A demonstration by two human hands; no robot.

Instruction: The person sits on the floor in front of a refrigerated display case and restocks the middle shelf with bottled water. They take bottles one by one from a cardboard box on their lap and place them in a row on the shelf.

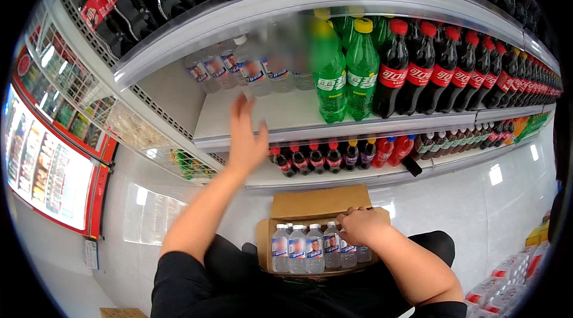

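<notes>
My left hand (246, 134) is raised, empty, with fingers apart, in front of the white cooler shelf (280, 127), just below a row of clear water bottles (239, 73) standing at the shelf's back. My right hand (362, 225) is closed over the top of a clear water bottle (347, 253) inside an open cardboard box (316, 204) held at my lap. Several more clear water bottles (298, 249) with white caps stand upright in the box.
Green soda bottles (346, 73) and dark cola bottles with red caps (441, 67) fill the same shelf to the right. Smaller soda bottles (334, 157) line the shelf below. A red-framed drinks fridge (54, 157) stands left. Shrink-wrapped bottle packs (513, 282) lie on the floor lower right.
</notes>
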